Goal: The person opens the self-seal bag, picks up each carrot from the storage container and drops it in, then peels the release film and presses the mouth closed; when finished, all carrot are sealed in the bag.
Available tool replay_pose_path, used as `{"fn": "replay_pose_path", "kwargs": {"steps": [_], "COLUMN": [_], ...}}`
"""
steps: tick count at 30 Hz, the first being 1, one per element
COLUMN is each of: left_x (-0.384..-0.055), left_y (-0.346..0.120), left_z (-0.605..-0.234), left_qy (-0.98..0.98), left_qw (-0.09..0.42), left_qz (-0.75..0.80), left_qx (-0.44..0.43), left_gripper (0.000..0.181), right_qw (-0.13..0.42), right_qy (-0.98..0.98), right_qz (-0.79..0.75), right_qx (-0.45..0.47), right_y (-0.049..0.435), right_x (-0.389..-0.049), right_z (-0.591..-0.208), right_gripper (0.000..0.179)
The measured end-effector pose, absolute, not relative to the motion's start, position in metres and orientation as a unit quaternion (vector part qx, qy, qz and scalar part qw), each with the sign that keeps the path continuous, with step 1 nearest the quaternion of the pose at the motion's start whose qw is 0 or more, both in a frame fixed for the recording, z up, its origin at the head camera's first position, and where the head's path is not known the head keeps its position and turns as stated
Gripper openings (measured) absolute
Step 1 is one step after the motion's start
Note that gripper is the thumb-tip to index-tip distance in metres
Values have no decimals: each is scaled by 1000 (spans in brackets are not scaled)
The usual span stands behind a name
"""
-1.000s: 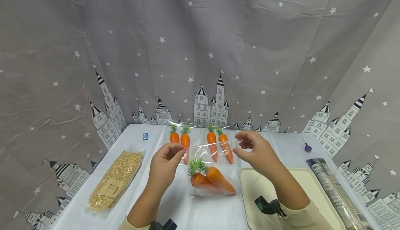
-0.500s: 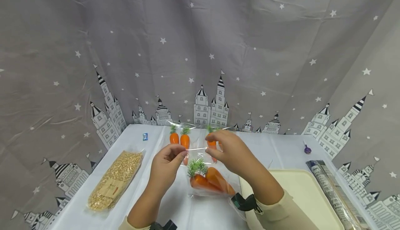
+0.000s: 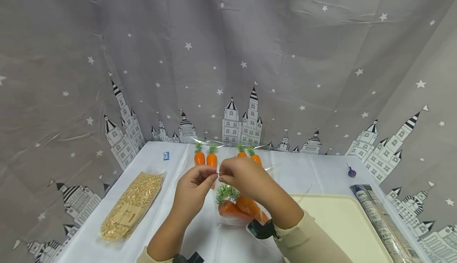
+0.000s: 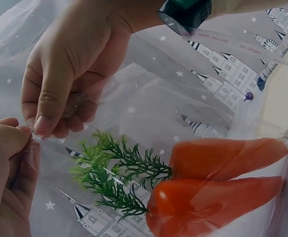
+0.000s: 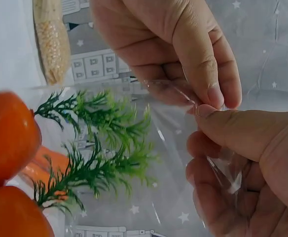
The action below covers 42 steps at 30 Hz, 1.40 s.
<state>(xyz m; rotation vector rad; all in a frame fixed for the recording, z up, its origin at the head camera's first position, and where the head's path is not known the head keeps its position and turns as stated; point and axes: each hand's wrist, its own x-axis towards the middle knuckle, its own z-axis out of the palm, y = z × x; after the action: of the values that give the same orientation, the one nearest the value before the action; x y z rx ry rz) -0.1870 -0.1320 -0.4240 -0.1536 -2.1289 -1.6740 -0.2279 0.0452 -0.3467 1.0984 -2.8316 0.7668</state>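
Note:
A clear plastic bag (image 4: 134, 89) holds two orange carrots (image 4: 208, 202) with green tops (image 5: 104, 118). At the bag's upper edge my left hand (image 3: 191, 191) pinches the plastic between thumb and fingers. My right hand (image 3: 242, 175) pinches the same edge, its thumb tip against the left fingertips in the right wrist view. Plastic film bunches inside the right hand's curled fingers (image 5: 198, 182). The right forearm covers part of the bag in the head view. A clear strip (image 4: 233, 44) with reddish lettering trails by the right wrist.
Behind the hands lie more bagged carrots (image 3: 212, 160). A bag of oats or similar flakes (image 3: 132, 207) is at the left, with a small blue packet (image 3: 166, 156) beyond it. At the right are a cream tray (image 3: 332, 215), a long plastic-wrapped package (image 3: 385, 223) and a small purple item (image 3: 351, 171).
My right hand has swept left along the bag's upper edge until its fingertips met the left hand's. The left hand has stayed nearly in place, still pinching the bag.

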Motion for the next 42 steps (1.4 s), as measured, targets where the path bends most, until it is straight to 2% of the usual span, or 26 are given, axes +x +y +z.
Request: {"fn": "replay_pose_path", "kwargs": {"steps": [7,16,35,42], "left_x": [-186,-186,-184,-183], "left_y": [-132,-133,-137,-140], "left_z": [-424,-426,-428,-431], "left_qy": [-768,-768,-767,-762], "left_qw": [220,213,215,220], "left_qz": [-599,-602,-603,-608], "left_qx": [-53,-46,-32,-24], "left_gripper": [10,10,9,10], "right_qw": [27,46,20,1], "right_qy": [-909,-913,-915,-911], "right_qz": [238,230,268,307], "right_qx": [342,335,300,274], "right_y": [58,73,117,139], "right_x": [-227,-232,-242,-246], "right_z": [-350,-358,-362,-365], "right_gripper": [16,15,18,10]}}
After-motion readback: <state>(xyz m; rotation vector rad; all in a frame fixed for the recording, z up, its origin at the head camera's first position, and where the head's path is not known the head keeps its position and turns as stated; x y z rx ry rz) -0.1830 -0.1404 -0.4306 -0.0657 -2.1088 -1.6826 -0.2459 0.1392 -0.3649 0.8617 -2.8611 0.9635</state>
